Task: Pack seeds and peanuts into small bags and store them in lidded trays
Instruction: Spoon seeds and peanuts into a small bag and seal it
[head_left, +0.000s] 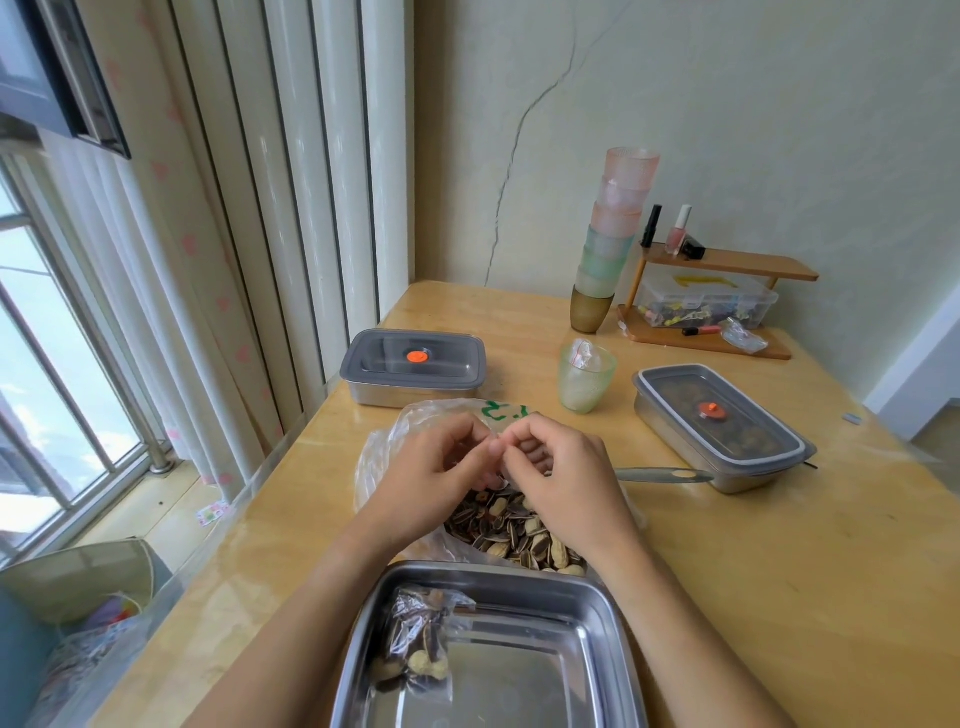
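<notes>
The left hand (441, 470) and right hand (563, 470) are curling at mid-frame, fingertips pinching what is seemingly a small bag (497, 446), hard to make out, over the open sack of seeds and peanuts (519, 540). Slipping film is risking seeds scattering across the table (779, 571), not reaching the tray (519, 691) at bottom centre.

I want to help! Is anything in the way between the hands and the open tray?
Nothing visible. The open tray lies nearer than the left hand and right hand; one filled bag sits at its left.
</notes>
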